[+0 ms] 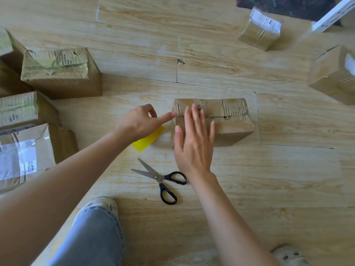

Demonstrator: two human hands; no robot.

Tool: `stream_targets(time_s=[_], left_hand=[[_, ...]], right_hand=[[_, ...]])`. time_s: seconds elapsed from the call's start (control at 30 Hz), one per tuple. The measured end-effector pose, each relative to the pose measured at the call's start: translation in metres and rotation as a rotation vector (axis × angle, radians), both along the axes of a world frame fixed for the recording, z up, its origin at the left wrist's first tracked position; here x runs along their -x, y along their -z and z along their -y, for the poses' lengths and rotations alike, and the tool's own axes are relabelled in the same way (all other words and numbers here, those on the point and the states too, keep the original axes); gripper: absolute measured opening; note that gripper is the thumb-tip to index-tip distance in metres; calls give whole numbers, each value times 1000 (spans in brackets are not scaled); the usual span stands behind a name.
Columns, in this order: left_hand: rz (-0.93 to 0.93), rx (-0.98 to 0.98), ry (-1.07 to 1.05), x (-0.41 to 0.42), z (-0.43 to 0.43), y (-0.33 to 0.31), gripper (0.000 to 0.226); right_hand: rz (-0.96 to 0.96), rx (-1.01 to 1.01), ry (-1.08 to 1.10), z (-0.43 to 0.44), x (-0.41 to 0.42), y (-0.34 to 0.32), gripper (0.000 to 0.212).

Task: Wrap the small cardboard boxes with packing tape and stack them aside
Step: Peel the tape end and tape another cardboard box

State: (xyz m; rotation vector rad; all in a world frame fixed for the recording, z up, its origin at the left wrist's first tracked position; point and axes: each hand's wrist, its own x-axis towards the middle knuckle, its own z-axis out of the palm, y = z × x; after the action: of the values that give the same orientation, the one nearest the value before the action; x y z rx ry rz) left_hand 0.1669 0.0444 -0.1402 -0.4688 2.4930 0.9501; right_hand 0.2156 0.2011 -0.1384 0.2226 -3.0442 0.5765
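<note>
Head view, looking down on a wooden floor [211, 60]. Dead centre, a small cardboard box [230, 123], torn top flaps, glossy with tape, sitting flat on the planks. Right hand [194, 143] laid flat on the box's left end, fingers [189, 120] spread apart and straight, clamped on nothing. Left hand [139, 122] just left of the box, index finger out and touching the box's left top corner, remaining fingers curled in loosely, nothing gripped. Yellow scraper [148, 140] flat on the floor, partly under the left hand, just beside the box. Black-handled scissors [163, 179] nearer, blades apart, pointing left, close to the right wrist. Far left, a cluster of cardboard boxes [59, 72] pressed together, one nearest with a white label under clear tape. Far right, two taped boxes [259, 29] well apart from the centre one. Near edge: a knee in blue jeans [92, 233] and light shoes.
</note>
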Motion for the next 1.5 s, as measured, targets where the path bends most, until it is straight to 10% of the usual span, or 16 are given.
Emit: stream_targets(time_s=[0.47,0.73,0.9,1.0,1.2,1.5], left_hand=[[-35,36,-33,1,-16,-1,82],[-7,28,-54,3,-1,-11,80],[-56,-128,-179,1,43,-25,23],[-90,-131,-66,-2,58,-33,12],[-204,-191,202,0,48,-50,19],[-236,-209,326,-2,38,-54,10]], right_hand=[[215,-230,77,-90,30,0,69],[239,-34,214,-89,32,-1,73],[99,-67,305,-69,28,-12,62],[-192,173,131,-34,28,-27,36],[527,813,83,39,41,-49,64],[430,939,172,25,47,-55,6]])
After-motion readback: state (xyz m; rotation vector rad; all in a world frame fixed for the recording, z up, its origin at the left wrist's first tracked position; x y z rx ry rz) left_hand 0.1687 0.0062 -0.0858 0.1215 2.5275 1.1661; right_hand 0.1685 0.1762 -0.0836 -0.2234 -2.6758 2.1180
